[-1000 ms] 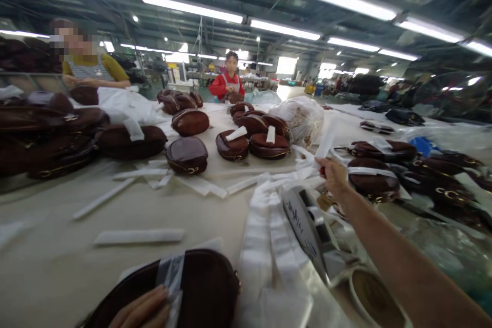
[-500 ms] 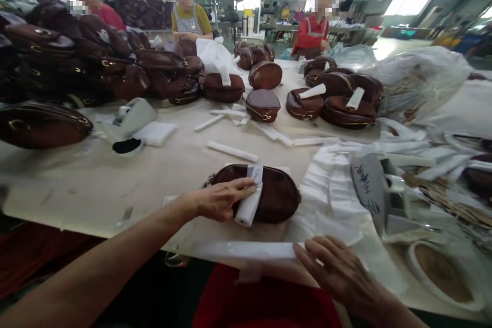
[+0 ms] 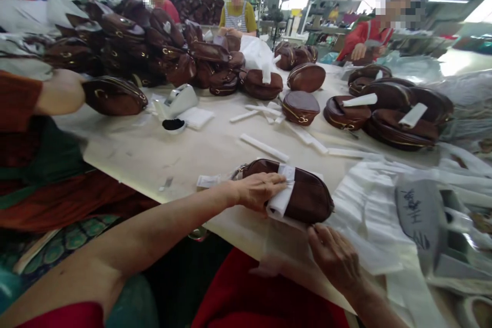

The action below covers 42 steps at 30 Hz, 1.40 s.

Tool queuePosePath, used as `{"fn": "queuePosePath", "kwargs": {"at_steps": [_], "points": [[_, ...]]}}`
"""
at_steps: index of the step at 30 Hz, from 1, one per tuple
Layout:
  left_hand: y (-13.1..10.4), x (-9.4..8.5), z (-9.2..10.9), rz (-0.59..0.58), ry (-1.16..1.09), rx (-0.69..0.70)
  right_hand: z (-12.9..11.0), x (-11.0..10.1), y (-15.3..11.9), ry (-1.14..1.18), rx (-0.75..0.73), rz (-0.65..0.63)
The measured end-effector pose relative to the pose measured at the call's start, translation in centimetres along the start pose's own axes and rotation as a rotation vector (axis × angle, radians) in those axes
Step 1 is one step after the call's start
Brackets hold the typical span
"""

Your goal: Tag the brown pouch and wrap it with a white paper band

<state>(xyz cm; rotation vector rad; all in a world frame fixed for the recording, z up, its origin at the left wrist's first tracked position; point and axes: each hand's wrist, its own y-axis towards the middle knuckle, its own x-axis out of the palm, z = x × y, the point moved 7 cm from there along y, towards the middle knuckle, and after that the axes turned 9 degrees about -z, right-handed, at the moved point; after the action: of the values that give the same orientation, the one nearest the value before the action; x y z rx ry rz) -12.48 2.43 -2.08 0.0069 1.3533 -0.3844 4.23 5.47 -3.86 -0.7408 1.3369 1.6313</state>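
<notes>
A small dark brown leather bag [image 3: 312, 197] lies on the table in front of me, with a rolled strip of white paper [image 3: 282, 201] across its middle. Flat fingers of my left hand [image 3: 258, 189] rest on the paper and the bag's left part; the thumb is mostly hidden. At the bag's lower right edge, my right hand [image 3: 335, 256] has its fingers curled together, and what they hold, if anything, is hidden. A thin translucent sheet [image 3: 286, 241] lies between the bag and the table's front edge.
Brown bags [image 3: 180, 69] are heaped at the back left, more at the right. A tape dispenser [image 3: 180, 102] stands left, a grey one [image 3: 417, 215] right beside white paper strips [image 3: 369, 200]. A person's arm [image 3: 61, 92] reaches in at left; two more people work across the table.
The view has swung left. My right hand has moved up to the bag's edge, and the long white strip it held is no longer visible. My left hand stays on the bag.
</notes>
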Motion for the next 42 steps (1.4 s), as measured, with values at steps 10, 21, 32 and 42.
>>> {"fn": "queuePosePath", "kwargs": {"at_steps": [10,21,32,42], "points": [[-0.2,0.8,0.5,0.197,0.087,0.042,-0.9,-0.3,0.8,0.102,0.087,-0.062],[-0.4,1.6,-0.3,0.263,-0.002,0.014,2.1,1.9,3.2,0.407,0.252,0.073],[0.1,2.2,0.7,0.309,-0.033,-0.035,2.5,2.2,3.3,0.462,0.270,0.084],[0.1,2.5,0.7,0.307,-0.018,-0.051,0.3,1.0,2.0,0.380,0.154,-0.010]]}}
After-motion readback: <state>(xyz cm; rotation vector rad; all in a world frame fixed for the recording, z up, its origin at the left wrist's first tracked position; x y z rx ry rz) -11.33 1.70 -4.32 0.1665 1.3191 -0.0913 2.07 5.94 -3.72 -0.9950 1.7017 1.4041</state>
